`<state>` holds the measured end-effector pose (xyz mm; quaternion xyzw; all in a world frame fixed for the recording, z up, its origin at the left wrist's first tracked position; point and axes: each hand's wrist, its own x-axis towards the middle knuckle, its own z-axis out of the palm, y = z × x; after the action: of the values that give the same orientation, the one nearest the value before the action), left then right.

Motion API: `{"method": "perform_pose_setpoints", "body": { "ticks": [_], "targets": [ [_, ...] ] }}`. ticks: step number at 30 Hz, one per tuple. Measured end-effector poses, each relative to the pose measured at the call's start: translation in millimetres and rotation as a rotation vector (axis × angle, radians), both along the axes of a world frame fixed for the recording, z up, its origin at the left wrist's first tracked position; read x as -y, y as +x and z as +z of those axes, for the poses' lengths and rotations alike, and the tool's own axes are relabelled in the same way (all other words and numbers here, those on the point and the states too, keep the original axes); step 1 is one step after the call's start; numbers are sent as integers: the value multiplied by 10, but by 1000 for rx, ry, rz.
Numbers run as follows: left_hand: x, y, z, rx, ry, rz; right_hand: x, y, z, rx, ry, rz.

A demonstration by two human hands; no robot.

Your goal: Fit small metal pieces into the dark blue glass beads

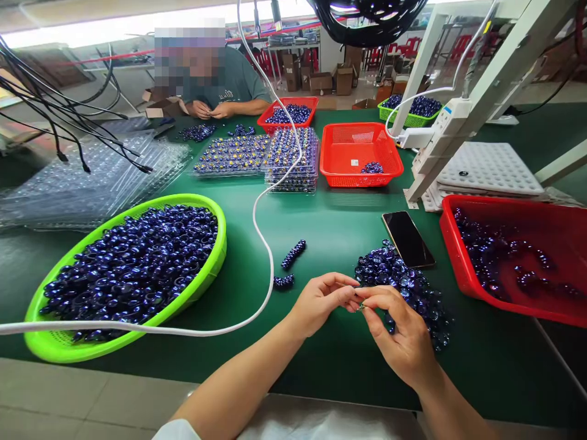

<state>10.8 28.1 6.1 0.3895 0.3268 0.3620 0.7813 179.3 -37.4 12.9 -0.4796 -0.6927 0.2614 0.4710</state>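
Note:
My left hand [318,304] and my right hand [400,333] meet above the near part of the table, fingertips pinched together. Between them is something tiny with a glint, mostly covered by the fingers, and I cannot make out its kind. Just behind and beside my right hand lies a loose pile of shiny dark blue round pieces [424,299]. Two short rows of blue pieces, one row [293,255] angled and the other [284,282] nearer, rest left of the pile. A green oval basket [215,244] heaped with shiny blue ring-like pieces [137,269] stands at the left.
A white cable [263,238] hangs down and crosses the table and green basket. A phone [408,238] lies beyond the pile. Red baskets [463,275] [332,174], filled clear trays [291,177] and a white post [452,125] stand around. Across the table, a person [243,76] handles something small.

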Motion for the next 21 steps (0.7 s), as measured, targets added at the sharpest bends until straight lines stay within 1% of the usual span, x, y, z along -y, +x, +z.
{"method": "perform_pose_setpoints", "body": {
  "ticks": [3, 8, 12, 15, 17, 19, 21],
  "targets": [
    [-4, -4, -29, -4, -47, 11, -10, -10, 4, 15, 25, 17],
    [11, 15, -56, 40, -22, 74, -8, -17, 18, 48, 26, -66],
    [34, 30, -43, 34, -32, 66, -14, -22, 8, 113, 89, -63],
    [45, 23, -49, -12, 8, 62, -23, -22, -15, 195, 164, -26],
    [50, 13, -65, -40, 45, 64, -26, -19, -25, 230, 183, -7],
    [56, 5, -81, -69, 79, 70, -24, -14, -26, 226, 167, -22],
    [68, 2, -89, -111, 128, 80, -24, -9, -18, 180, 106, -73]
  ]
}}
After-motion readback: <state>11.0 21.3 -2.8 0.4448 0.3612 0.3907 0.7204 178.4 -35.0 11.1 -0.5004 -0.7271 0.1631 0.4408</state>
